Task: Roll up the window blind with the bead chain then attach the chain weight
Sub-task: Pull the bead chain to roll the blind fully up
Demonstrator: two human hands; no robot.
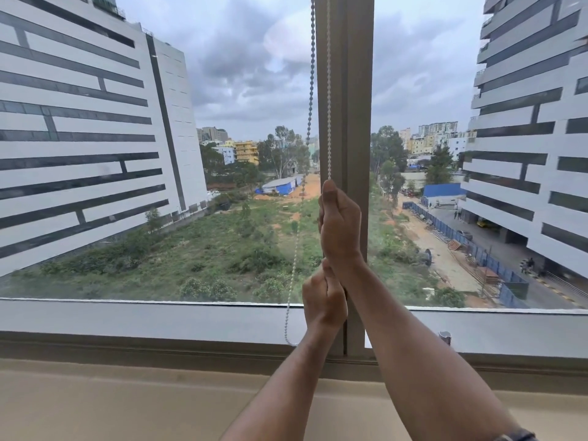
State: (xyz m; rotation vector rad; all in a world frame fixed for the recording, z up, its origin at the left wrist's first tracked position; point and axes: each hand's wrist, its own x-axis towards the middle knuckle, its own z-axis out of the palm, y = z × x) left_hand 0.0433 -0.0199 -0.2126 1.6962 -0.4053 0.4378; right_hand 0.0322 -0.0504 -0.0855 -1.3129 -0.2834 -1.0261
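Both hands grip the chain (310, 100) at the frame's centre: right hand (339, 222) above, left hand (324, 300) below, before the mullion (356, 122).

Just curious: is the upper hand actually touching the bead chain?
Touching. The head view shows the right hand closed around the bead chain, which enters its fist.
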